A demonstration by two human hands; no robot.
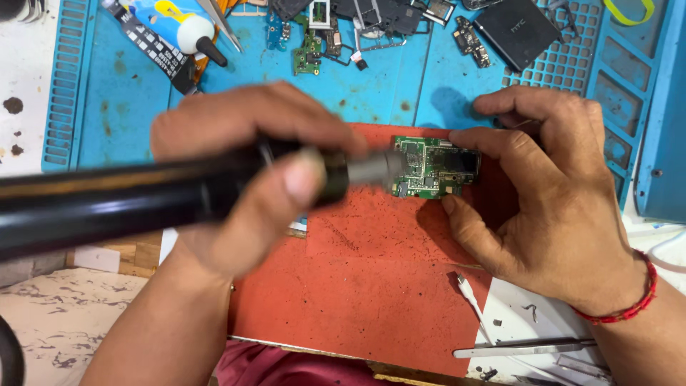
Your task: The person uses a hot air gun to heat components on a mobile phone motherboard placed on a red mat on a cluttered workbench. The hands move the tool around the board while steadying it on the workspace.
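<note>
Left hand: the left hand has its grip clenched around a thick black glossy cylindrical tool; the thumb lies across the barrel, blurred by nearness to the camera.
Tool tip: a short grey metal nozzle juts from the barrel's end and reaches the left edge of the board; whether it touches cannot be told.
Right hand: the right hand pinches a small green rectangular circuit board by its right side, forefinger on the upper edge, thumb on the lower corner; a red beaded thread circles the wrist.
Board: flat, studded with silver shields and one dark square chip, it lies on a rust-red rough-textured work pad, near the pad's upper edge.
Pad: worn, speckled with dark pits, it lies on top of a blue rubbery repair mat with ribbed slots and square compartments.
Mat clutter: along the far edge lie a flat black rectangular battery, small green and blue circuit scraps, black plastic frame pieces, and a white squeeze bottle with a black cap.
Near edge: slim steel tweezers rest on white paper at lower right, beside a thin white cable end.
Bench: the wooden bench shows pale and scuffed at lower left.
</note>
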